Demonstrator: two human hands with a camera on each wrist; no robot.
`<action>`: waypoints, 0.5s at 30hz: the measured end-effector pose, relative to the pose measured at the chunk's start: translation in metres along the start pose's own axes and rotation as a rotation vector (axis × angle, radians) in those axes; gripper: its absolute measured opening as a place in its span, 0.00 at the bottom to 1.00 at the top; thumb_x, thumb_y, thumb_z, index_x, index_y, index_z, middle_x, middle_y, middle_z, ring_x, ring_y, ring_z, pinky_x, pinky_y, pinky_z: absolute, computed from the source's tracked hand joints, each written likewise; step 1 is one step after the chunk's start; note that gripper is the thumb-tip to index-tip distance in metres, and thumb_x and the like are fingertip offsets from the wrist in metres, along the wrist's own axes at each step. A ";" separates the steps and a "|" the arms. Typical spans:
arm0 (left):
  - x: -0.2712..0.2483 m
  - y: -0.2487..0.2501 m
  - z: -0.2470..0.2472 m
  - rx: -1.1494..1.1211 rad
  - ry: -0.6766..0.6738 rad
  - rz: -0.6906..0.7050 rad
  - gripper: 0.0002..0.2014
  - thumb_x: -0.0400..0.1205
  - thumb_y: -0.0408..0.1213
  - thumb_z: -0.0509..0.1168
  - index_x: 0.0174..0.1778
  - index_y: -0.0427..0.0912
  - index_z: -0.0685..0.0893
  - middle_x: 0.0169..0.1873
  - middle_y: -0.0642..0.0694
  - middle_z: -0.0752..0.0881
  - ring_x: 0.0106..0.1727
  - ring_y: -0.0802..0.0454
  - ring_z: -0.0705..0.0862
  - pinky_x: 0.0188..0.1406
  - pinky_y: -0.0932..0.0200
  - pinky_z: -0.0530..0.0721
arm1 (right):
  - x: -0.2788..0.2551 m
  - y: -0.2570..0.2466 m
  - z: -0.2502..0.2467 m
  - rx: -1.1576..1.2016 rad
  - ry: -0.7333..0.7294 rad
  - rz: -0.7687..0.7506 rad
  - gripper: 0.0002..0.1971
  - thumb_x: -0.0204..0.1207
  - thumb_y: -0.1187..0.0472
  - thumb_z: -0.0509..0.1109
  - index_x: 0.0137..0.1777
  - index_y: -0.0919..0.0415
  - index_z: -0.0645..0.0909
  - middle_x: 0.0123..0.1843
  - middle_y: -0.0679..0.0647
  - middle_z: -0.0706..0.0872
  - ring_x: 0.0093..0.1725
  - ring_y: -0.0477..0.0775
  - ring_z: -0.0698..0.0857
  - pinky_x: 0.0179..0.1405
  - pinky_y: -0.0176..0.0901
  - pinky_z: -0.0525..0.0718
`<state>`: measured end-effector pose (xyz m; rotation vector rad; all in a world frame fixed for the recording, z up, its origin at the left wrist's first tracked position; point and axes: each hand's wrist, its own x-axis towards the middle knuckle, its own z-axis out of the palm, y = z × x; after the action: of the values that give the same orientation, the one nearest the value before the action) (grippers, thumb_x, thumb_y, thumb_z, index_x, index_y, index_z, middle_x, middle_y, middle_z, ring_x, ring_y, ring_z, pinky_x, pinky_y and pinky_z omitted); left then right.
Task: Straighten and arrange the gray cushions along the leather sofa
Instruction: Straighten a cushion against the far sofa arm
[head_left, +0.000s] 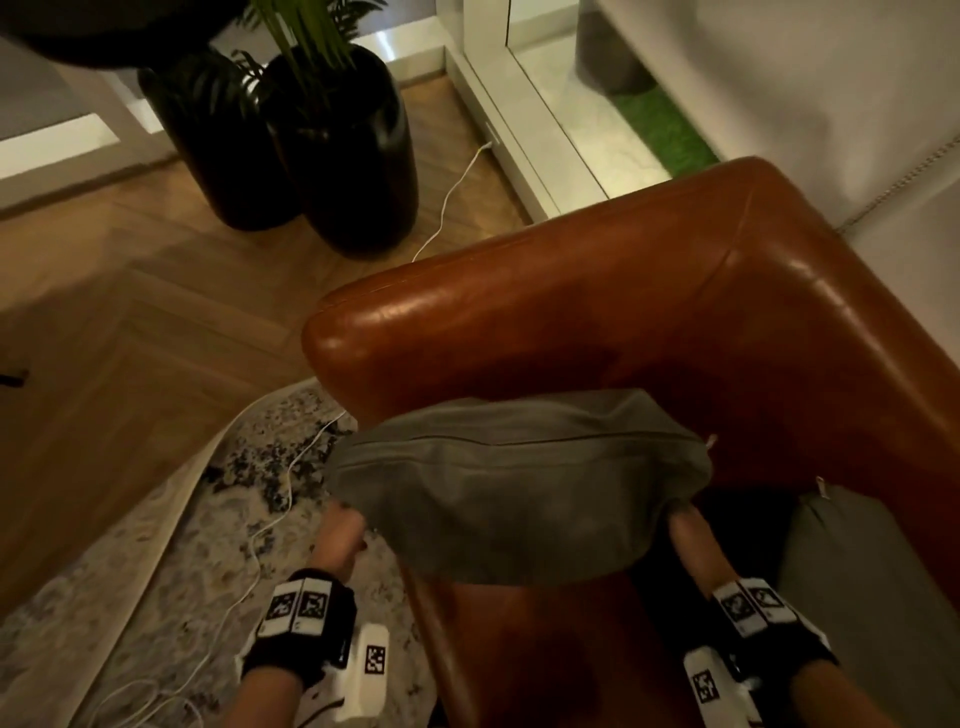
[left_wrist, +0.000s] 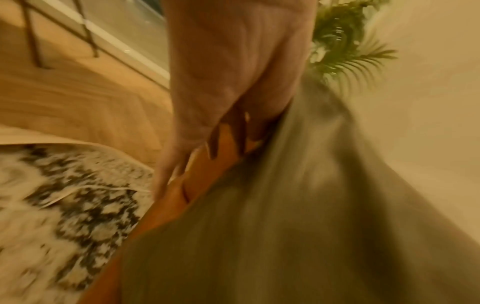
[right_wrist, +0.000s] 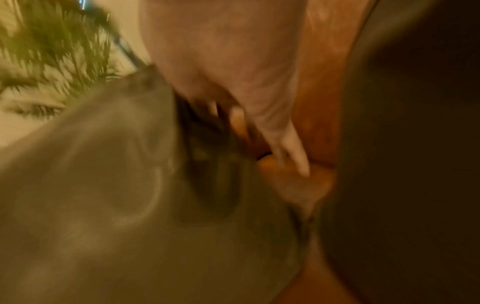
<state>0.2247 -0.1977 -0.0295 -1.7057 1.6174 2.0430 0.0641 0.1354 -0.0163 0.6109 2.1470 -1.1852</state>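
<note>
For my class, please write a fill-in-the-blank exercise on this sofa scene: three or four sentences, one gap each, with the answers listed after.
1. The person holds the gray cushion with ____ hands, the left hand at one end and the right hand at the other.
2. The sofa is covered in brown ____.
3. A second gray cushion lies to the ____ of the held one.
4. A white cable runs across the ____ floor.

Answers: both; leather; right; wooden
</note>
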 end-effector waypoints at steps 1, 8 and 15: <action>-0.004 0.007 -0.003 -0.057 0.056 0.044 0.15 0.86 0.36 0.55 0.70 0.44 0.73 0.60 0.43 0.81 0.55 0.45 0.81 0.50 0.50 0.77 | -0.001 0.003 -0.006 -0.064 0.000 -0.004 0.19 0.85 0.59 0.52 0.69 0.70 0.72 0.69 0.70 0.76 0.66 0.70 0.76 0.68 0.59 0.72; -0.052 0.078 0.021 0.605 0.229 1.052 0.20 0.86 0.44 0.54 0.73 0.43 0.73 0.71 0.42 0.75 0.73 0.47 0.71 0.72 0.51 0.67 | -0.029 -0.062 -0.026 -0.264 0.436 -0.840 0.22 0.80 0.68 0.59 0.74 0.65 0.69 0.73 0.64 0.73 0.74 0.61 0.69 0.73 0.48 0.62; -0.029 0.083 0.072 1.270 -0.100 0.856 0.18 0.85 0.47 0.56 0.69 0.46 0.76 0.68 0.47 0.78 0.71 0.46 0.72 0.68 0.46 0.64 | -0.033 -0.101 0.032 -1.101 -0.176 -0.814 0.24 0.82 0.51 0.59 0.77 0.57 0.65 0.79 0.53 0.68 0.80 0.52 0.61 0.77 0.55 0.51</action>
<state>0.1367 -0.1696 0.0375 -0.4617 2.8542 0.6039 0.0313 0.0546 0.0528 -0.8616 2.4896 -0.1794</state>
